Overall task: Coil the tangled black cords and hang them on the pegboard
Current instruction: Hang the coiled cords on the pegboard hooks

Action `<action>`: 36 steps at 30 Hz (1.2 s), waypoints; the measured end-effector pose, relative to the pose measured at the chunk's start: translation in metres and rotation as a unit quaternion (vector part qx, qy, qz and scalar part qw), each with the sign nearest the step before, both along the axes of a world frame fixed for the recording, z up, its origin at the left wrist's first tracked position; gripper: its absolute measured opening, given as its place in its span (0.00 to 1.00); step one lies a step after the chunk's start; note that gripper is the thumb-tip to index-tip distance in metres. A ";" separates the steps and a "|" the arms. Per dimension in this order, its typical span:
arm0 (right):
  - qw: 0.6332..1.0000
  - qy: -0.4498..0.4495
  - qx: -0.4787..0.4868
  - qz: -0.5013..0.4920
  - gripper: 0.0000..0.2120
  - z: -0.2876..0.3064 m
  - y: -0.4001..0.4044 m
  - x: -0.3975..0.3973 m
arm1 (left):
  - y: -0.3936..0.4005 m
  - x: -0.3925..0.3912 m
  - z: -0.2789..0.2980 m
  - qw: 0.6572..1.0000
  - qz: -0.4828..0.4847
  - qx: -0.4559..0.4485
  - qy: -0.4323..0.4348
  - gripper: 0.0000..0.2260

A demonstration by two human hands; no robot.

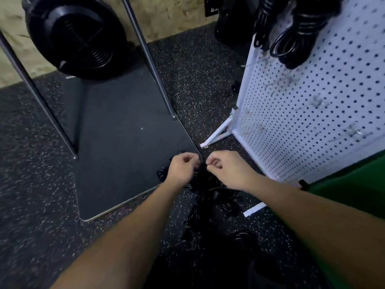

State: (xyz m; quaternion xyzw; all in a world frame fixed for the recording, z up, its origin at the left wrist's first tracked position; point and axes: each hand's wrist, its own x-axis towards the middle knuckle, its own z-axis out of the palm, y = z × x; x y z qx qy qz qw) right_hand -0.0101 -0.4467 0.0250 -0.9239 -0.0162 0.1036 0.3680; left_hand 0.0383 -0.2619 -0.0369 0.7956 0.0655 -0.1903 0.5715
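Head view: two hands, left (183, 166) and right (224, 166), each pinch one tangled cord pile (210, 197)

forearms: bare | hands: bare | garment (354, 180): green, at right edge

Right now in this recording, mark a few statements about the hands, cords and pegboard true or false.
1. Both hands, left hand and right hand, are at the tangled cords on the floor. True.
2. The pegboard is bare. False: coiled cords hang near its top.
3. The pegboard is white. True.
4. The tangle lies on a table. False: it lies on the speckled floor.
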 end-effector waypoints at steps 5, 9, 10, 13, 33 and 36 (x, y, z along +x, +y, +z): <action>0.996 0.076 0.036 -0.024 0.12 -0.099 0.043 0.021 | 0.043 -0.024 -0.077 0.994 0.073 0.050 0.069 0.09; 0.997 0.081 -0.012 -0.007 0.24 -0.139 0.072 0.051 | 0.064 -0.031 -0.125 0.979 0.144 0.082 0.122 0.11; 0.997 0.077 -0.031 -0.003 0.27 -0.146 0.076 0.061 | 0.066 -0.032 -0.128 0.975 0.163 0.087 0.125 0.12; 0.993 0.091 -0.080 0.005 0.33 -0.171 0.080 0.084 | 0.059 -0.027 -0.138 0.974 0.199 0.054 0.098 0.09; 0.987 0.064 0.132 -0.058 0.25 -0.067 0.015 0.067 | 0.017 0.001 -0.022 0.970 0.170 -0.166 0.043 0.13; 0.976 0.048 0.199 -0.072 0.22 -0.011 0.008 0.048 | 0.005 -0.007 0.029 0.962 0.157 -0.221 0.023 0.22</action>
